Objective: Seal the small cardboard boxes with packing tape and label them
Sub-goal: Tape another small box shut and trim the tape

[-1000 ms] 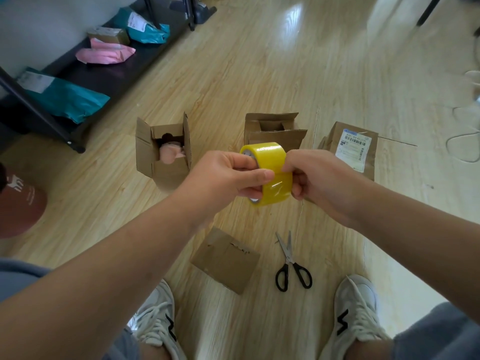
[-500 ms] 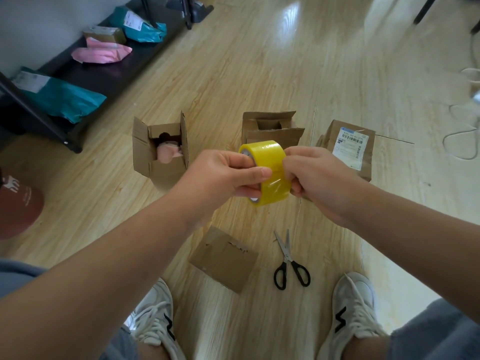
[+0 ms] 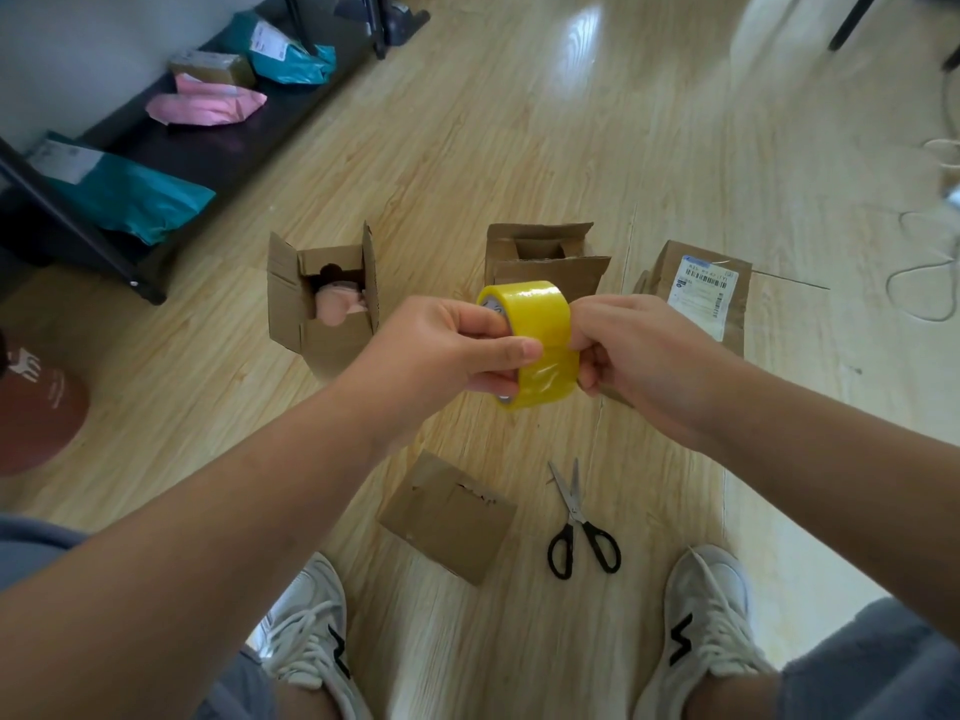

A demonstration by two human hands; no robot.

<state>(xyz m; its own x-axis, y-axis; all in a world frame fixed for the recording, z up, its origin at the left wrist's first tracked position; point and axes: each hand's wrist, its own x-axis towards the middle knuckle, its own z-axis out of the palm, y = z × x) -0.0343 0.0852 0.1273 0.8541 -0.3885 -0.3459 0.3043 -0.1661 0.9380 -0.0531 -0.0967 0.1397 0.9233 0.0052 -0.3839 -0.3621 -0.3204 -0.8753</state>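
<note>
**Time to find the sticky end**

Far to the left I see a low black shelf [image 3: 218, 148] with teal plastic mail bags [image 3: 130, 194] on it. Next comes an open brown cardboard box with something pink inside [image 3: 322, 324], standing on the wooden floor [image 3: 519, 122].

Then comes the person's left hand [image 3: 447, 350]. It grips the yellow roll of packing tape [image 3: 535, 324]. The thumb lies across the front of the roll and the fingers curl round its left side. The roll is up in the air, in the middle, between the two hands. Its hole points left and right, so I think the tape will pull off toward me or away from me.

Behind the roll stands a second open brown cardboard box [image 3: 540, 252].

The right hand [image 3: 639, 345] has curled fingers that hold the right edge of the roll. I cannot tell if it has the loose end yet.

Down by the white shoes [image 3: 311, 631] lies a closed small brown cardboard box [image 3: 447, 517]. From the roll it is down and a little to the left, so the left hand is nearer to it. Its long side runs from top left to bottom right. I think it gets taped next.

Just right of it lie the black-handled metal scissors [image 3: 579, 522], with the blades pointing away from me. They are under the right hand, which could grab them easily.

Last, far right, is a brown cardboard box with a white printed label [image 3: 701, 298].
</note>
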